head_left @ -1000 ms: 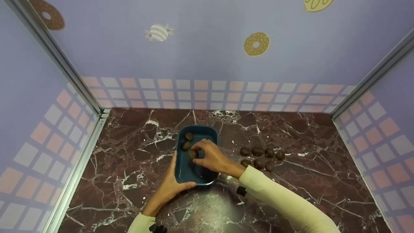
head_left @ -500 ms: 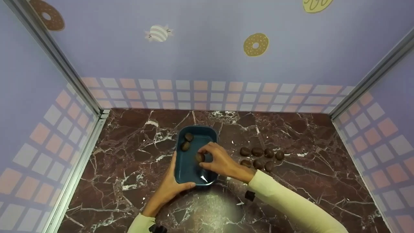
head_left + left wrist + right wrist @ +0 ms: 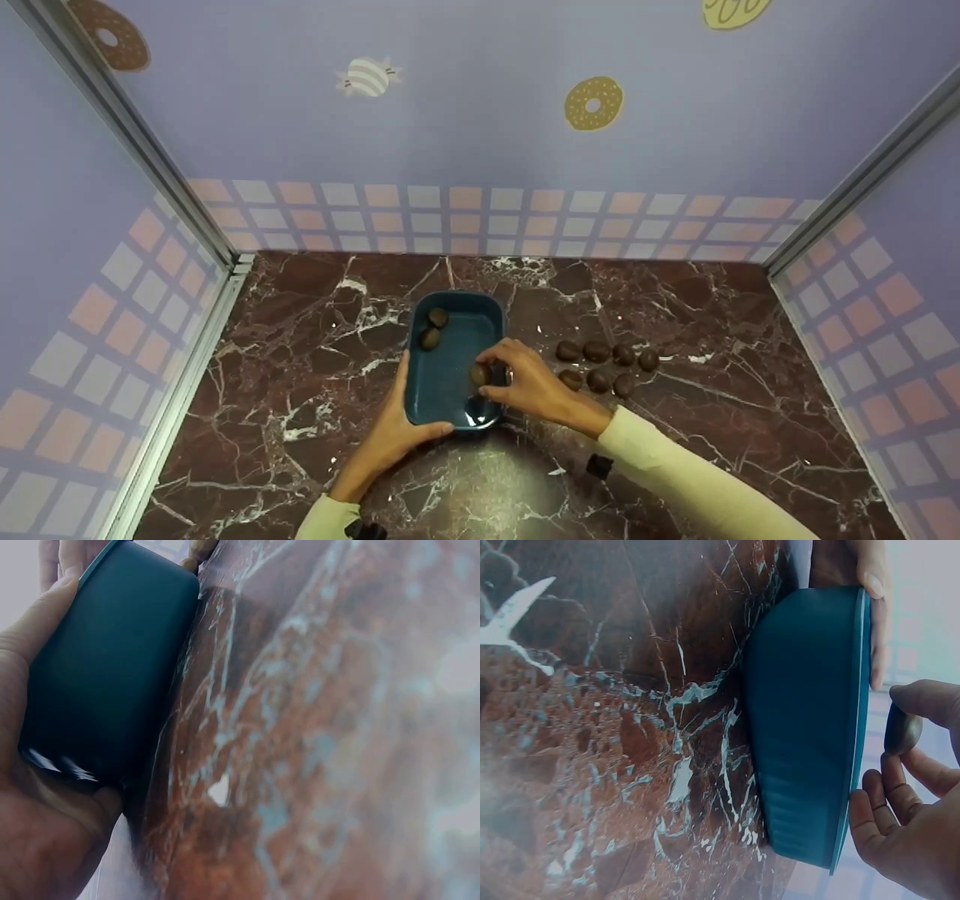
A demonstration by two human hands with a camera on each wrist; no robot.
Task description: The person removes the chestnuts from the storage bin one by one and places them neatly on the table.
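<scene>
Chestnut, dark brown, glossy, rounded, between right-hand fingers

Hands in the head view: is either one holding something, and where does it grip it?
The right hand pinches a brown chestnut by its sides between thumb and fingers. The left hand holds the teal dish at its near left corner.

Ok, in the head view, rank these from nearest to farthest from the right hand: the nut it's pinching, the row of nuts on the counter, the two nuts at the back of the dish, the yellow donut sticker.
1. Pinched nut, in the right hand over the teal dish.
2. Counter nuts, just right of the hand.
3. Two nuts in the dish, back left.
4. Yellow donut sticker, up on the back wall.
</scene>
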